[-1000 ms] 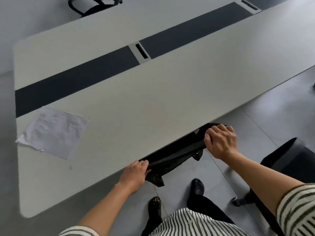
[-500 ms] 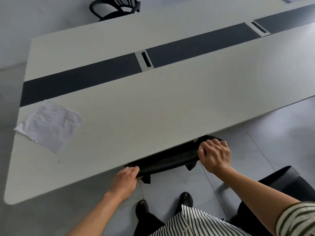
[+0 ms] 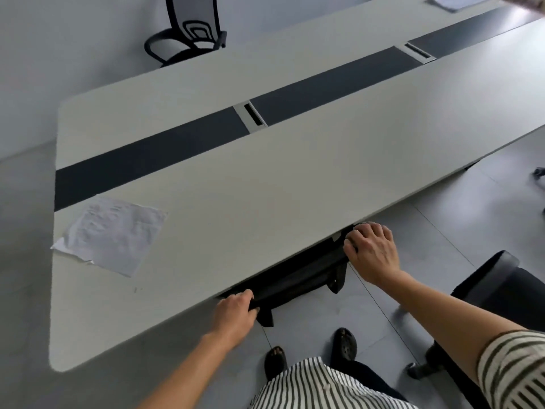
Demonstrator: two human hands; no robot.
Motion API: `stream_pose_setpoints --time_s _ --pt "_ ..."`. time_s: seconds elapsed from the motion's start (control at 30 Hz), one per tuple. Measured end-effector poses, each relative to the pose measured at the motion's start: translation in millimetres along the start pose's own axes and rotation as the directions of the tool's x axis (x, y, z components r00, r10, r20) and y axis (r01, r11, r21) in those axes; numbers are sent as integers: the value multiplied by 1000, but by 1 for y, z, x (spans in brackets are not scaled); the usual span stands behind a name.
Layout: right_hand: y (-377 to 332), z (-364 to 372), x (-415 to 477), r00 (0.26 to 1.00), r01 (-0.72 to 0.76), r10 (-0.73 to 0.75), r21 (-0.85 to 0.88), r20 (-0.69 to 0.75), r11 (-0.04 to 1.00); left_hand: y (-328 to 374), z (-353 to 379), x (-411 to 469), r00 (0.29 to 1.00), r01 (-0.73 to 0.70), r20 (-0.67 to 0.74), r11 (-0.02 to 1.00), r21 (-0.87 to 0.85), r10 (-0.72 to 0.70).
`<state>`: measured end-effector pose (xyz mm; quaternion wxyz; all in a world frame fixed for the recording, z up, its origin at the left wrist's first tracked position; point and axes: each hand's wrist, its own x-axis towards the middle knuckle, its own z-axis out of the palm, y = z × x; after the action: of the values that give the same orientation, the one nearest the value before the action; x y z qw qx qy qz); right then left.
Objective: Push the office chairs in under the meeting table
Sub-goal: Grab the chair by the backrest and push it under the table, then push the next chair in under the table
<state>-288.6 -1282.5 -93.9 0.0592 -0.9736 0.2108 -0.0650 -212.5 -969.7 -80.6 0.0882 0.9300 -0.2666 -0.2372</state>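
Note:
A long pale grey meeting table point(image 3: 265, 202) with a dark centre strip fills the view. A black office chair point(image 3: 298, 276) is tucked under its near edge; only the top of its backrest shows. My left hand point(image 3: 234, 314) grips the left end of that backrest. My right hand point(image 3: 373, 252) rests over the right end, fingers curled on the top edge. A second black office chair point(image 3: 501, 293) stands out from the table on the floor at my right. A third chair point(image 3: 188, 31), black-framed with a pale back, is at the table's far side.
A crumpled sheet of paper point(image 3: 113, 234) lies on the table at the left. Cable ports point(image 3: 252, 116) sit in the dark strip. My feet point(image 3: 343, 343) stand on the grey tiled floor close to the table edge. Another chair's base point(image 3: 538, 172) shows at far right.
The backrest has slid further under the table edge with both hands on it. My head has lifted, bringing the far chair and more of the table into view.

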Motion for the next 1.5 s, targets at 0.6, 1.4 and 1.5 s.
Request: stream_pose_setpoints --time_s 0.6,1.4,1.5 --pt "58 -68 -309 664 -710 734 426 142 560 126 -3 -21 795 -595 39 791 -144 605" --pt "245 -80 -449 157 -974 984 174 83 141 466 177 -6 384 -921 332 332 204 861" --pt "267 -81 -438 152 -977 986 159 71 140 483 180 6 356 -929 225 318 187 907"
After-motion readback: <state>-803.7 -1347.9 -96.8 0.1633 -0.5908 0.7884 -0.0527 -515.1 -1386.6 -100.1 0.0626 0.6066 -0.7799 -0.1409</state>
